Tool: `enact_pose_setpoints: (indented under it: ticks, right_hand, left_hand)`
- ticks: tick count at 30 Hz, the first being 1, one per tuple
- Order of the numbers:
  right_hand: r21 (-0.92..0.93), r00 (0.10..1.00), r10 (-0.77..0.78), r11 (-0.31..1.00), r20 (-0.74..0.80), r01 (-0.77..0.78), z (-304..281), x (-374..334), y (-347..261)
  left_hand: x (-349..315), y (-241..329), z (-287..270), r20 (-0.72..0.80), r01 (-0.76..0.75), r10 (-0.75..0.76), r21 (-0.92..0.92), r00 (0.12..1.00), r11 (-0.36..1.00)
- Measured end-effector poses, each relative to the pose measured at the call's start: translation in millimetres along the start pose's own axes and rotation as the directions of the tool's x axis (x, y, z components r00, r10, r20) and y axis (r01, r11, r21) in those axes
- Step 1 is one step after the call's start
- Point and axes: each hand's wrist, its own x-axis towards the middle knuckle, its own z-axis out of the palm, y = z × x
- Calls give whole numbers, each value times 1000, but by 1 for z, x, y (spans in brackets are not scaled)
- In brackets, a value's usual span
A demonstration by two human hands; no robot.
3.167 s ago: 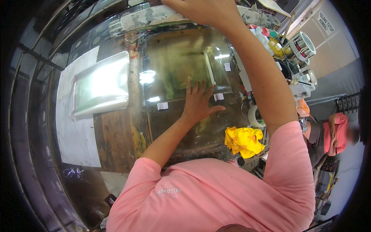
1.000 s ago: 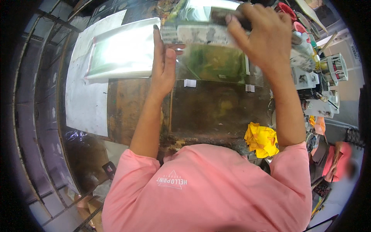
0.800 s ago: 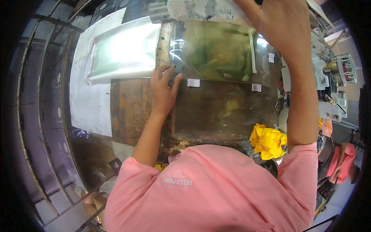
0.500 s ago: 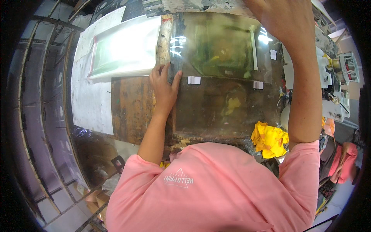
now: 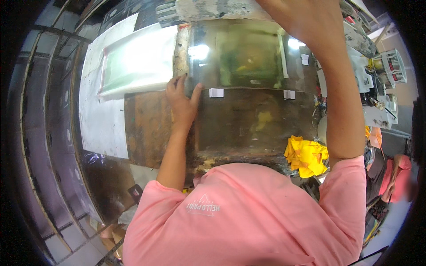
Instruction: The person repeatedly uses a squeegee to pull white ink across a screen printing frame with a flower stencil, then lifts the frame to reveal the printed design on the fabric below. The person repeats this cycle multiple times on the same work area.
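My left hand point(image 5: 182, 98) rests at the left edge of a clear sheet point(image 5: 204, 73), its thumb and fingers spread and gripping nothing. The sheet lies on a dark brown board point(image 5: 230, 128), and a yellow-green rectangle point(image 5: 246, 55) shows through it. Small white tabs point(image 5: 216, 92) sit along the sheet's near edge. My right hand point(image 5: 306, 22) reaches to the far side, by a grey paint-stained board point(image 5: 213, 9). Its fingers are cut off by the upper edge of the picture, so what they touch is hidden.
Left of the sheet, a glossy pale-green and white panel point(image 5: 137, 57) lies on white paper point(image 5: 102, 128). A crumpled yellow cloth point(image 5: 306, 156) is at the near right. Tubs point(image 5: 392, 66) crowd the right side. A metal rack point(image 5: 49, 133) stands at far left.
The view has shifted slightly. The sheet's glare has changed from several streaks to one patch, and the green area's lower edge looks straighter. My left hand stays at the sheet's edge.
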Motion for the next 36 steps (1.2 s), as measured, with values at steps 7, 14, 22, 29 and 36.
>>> enact_pose_setpoints:
  ticks: [7,14,22,29,36]
  right_hand:
    - [-3,1000,-15,1000,26,15,8,19,5]
    - [-25,998,0,1000,62,2,-6,36,12]
    - [-3,994,25,1000,104,-25,-3,43,15]
    - [-2,986,53,999,158,-53,9,-6,-1]
    - [226,793,-123,974,597,-19,15,-112,3]
  left_hand:
    - [-11,107,34,347,-390,475,-289,809,874]
    - [-26,152,82,506,-535,539,-168,673,828]
    - [-26,153,71,521,-532,524,-150,674,834]
    - [72,122,-42,261,357,-246,-749,933,558]
    - [34,97,-51,328,316,-182,-425,927,848]
